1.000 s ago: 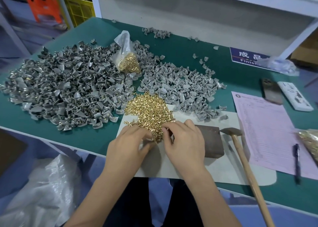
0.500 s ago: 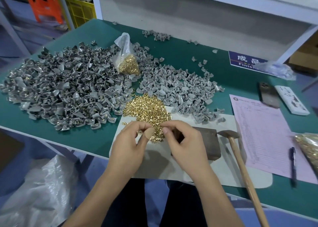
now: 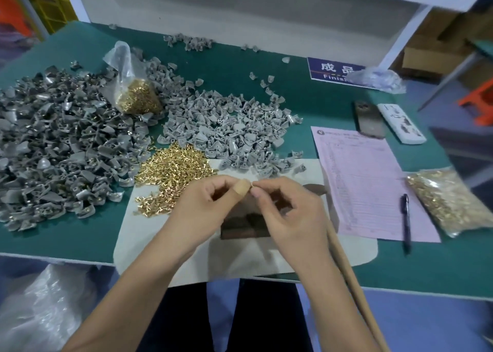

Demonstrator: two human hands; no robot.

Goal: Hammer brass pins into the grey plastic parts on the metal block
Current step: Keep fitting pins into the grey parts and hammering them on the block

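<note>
Both hands lifted off brass pin heap (image 3: 173, 170), now meeting above metal block (image 3: 244, 222). Left hand (image 3: 205, 205) and right hand (image 3: 288, 213) fingers curled, tips pinching something tiny, likely pin; too small to confirm. Probably pin picked, seating next. Hammer handle (image 3: 346, 271), pale wood, at 4 o'clock of block. Grey plastic parts (image 3: 226, 130), matte, curved, at 12 o'clock on tabletop (image 3: 66, 234).

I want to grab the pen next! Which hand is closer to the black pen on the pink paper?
The right hand. It hovers over the dark metal block, just left of the pink paper sheet where the black pen lies. The left hand is farther left, beside the loose brass pins.
</note>
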